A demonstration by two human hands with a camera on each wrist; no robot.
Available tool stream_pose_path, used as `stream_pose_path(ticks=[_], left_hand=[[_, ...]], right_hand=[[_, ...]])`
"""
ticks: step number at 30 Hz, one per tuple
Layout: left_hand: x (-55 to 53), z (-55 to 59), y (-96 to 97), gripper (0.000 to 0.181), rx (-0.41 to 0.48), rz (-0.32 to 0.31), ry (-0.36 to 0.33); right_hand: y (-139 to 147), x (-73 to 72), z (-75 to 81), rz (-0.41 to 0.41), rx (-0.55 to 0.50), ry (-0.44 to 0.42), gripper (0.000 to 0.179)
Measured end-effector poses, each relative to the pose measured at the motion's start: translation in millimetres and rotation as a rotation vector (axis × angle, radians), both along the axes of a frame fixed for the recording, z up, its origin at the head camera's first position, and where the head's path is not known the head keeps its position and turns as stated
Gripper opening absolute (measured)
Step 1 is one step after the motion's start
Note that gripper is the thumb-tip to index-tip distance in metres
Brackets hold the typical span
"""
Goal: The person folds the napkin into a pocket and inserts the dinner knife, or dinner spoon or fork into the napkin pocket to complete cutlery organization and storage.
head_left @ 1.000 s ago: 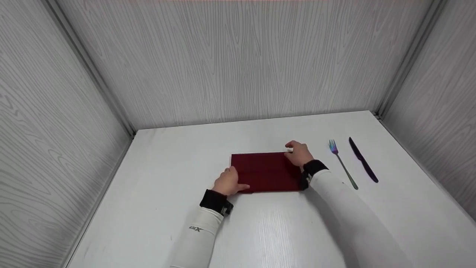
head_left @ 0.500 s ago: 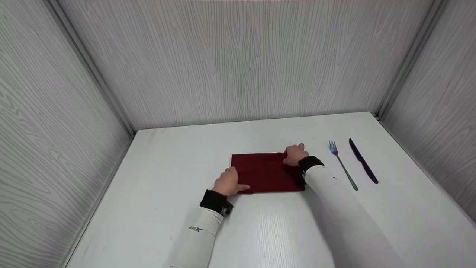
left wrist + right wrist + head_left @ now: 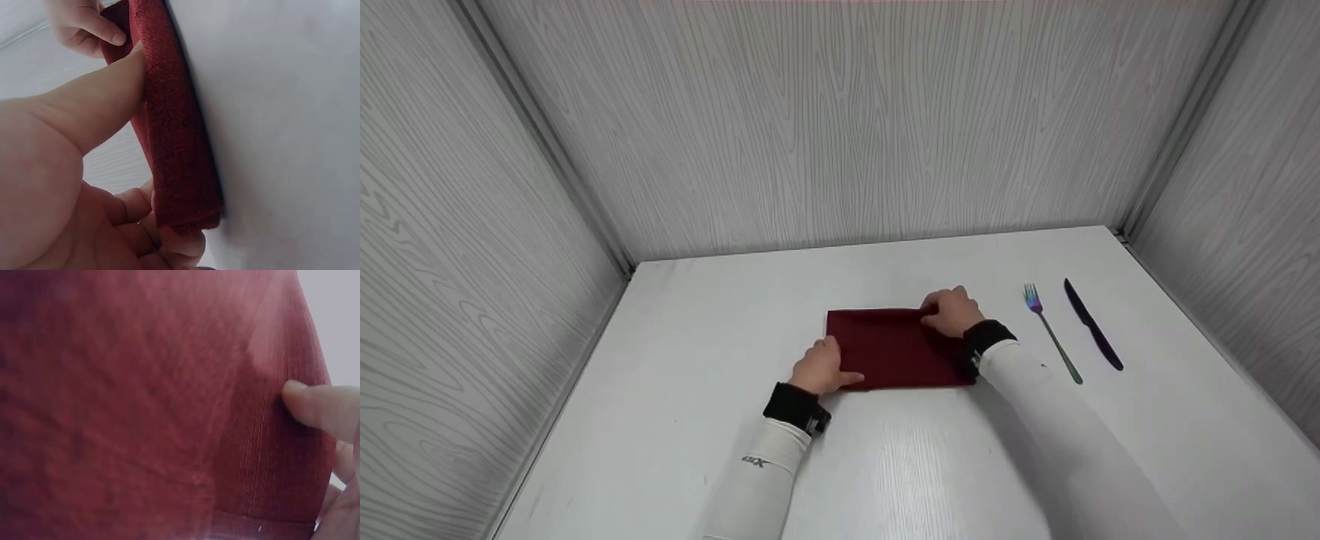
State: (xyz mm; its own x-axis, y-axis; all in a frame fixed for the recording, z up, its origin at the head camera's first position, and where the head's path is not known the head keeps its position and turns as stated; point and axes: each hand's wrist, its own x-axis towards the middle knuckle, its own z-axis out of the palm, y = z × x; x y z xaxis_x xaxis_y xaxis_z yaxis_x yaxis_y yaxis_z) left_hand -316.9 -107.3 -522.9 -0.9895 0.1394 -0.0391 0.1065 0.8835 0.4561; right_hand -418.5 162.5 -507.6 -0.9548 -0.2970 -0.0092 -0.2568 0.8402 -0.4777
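A dark red folded cloth napkin (image 3: 885, 352) lies flat on the white table between both hands. My left hand (image 3: 816, 367) grips its near left corner, thumb over the top. In the left wrist view the thumb (image 3: 107, 98) lies along the folded edge of the napkin (image 3: 177, 129), and the other fingers curl at its corner. My right hand (image 3: 952, 313) pinches the far edge toward the right. The right wrist view has its thumb (image 3: 315, 405) pressed on the cloth, with fingers partly hidden behind the edge.
Right of the napkin lie a rainbow-coloured fork (image 3: 1053, 334) and a dark knife (image 3: 1093, 324), side by side. Pale wood-grain panels enclose the white table (image 3: 720, 315) at the back and both sides.
My right hand has come from just above the far right corner onto the napkin's far edge, then shifted slightly left, now pinching it. The left hand stays in place.
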Motion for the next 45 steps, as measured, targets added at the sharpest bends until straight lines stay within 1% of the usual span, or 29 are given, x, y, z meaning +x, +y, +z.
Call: stream_pose_path(ticks=[3,6,11,15,19,23,27,31,33,34,36,38,40,41,42,43,45], left_hand=[[-0.4,1.0,-1.7,0.058,0.009,-0.012,0.002],[-1.4,1.4,-2.9,0.052,0.006,-0.029,0.009],[-2.0,0.9,-3.7,0.051,0.0,-0.043,0.009],[-2.3,-0.1,-2.9,0.052,0.005,-0.036,0.009],[-2.3,-0.3,-2.6,0.052,-0.013,-0.027,0.036],[-2.1,0.3,-2.0,0.053,-0.059,-0.032,0.085],[-1.8,0.0,0.0,0.055,-0.1,-0.036,0.119],[-1.0,0.9,1.9,0.056,-0.114,-0.035,0.139],[-1.0,2.4,1.7,0.057,-0.104,-0.04,0.129],[-1.5,3.2,1.0,0.057,-0.096,-0.045,0.118],[-3.3,6.0,-1.5,0.056,-0.061,-0.057,0.076],[-5.9,9.7,-5.3,0.047,-0.01,-0.058,0.019],[-9.4,13.2,-9.7,0.036,0.075,-0.032,-0.045],[-11.1,14.5,-11.8,0.034,0.131,-0.006,-0.076],[-12.8,15.1,-13.6,0.036,0.185,0.024,-0.097],[-14.6,15.1,-15.0,0.043,0.232,0.056,-0.111],[-17.9,13.7,-17.0,0.062,0.321,0.12,-0.124]], right_hand=[[0.2,6.6,3.4,0.0,-0.021,0.04,0.016],[1.5,13.4,7.0,0.002,-0.034,0.087,0.011],[4.0,29.8,12.7,0.057,-0.031,0.216,0.006],[6.1,47.0,15.8,0.109,-0.024,0.318,0.009],[8.1,64.1,13.5,0.157,-0.005,0.385,0.014],[10.0,77.8,9.1,0.19,-0.004,0.39,0.014],[11.7,88.5,5.0,0.208,-0.011,0.358,0.012],[12.1,95.5,1.7,0.218,0.016,0.285,0.011],[12.3,96.9,0.0,0.222,0.041,0.233,0.011],[12.6,97.2,-1.0,0.223,0.053,0.206,0.011],[13.1,97.2,-3.1,0.221,0.073,0.163,0.011],[14.1,96.6,-5.4,0.221,0.086,0.142,0.013],[14.9,95.9,-7.5,0.221,0.084,0.135,0.013],[15.4,95.5,-8.2,0.223,0.082,0.139,0.013],[15.8,95.4,-8.5,0.224,0.08,0.142,0.014],[16.0,95.4,-8.5,0.225,0.078,0.144,0.014],[15.9,95.4,-8.3,0.228,0.074,0.144,0.014]])
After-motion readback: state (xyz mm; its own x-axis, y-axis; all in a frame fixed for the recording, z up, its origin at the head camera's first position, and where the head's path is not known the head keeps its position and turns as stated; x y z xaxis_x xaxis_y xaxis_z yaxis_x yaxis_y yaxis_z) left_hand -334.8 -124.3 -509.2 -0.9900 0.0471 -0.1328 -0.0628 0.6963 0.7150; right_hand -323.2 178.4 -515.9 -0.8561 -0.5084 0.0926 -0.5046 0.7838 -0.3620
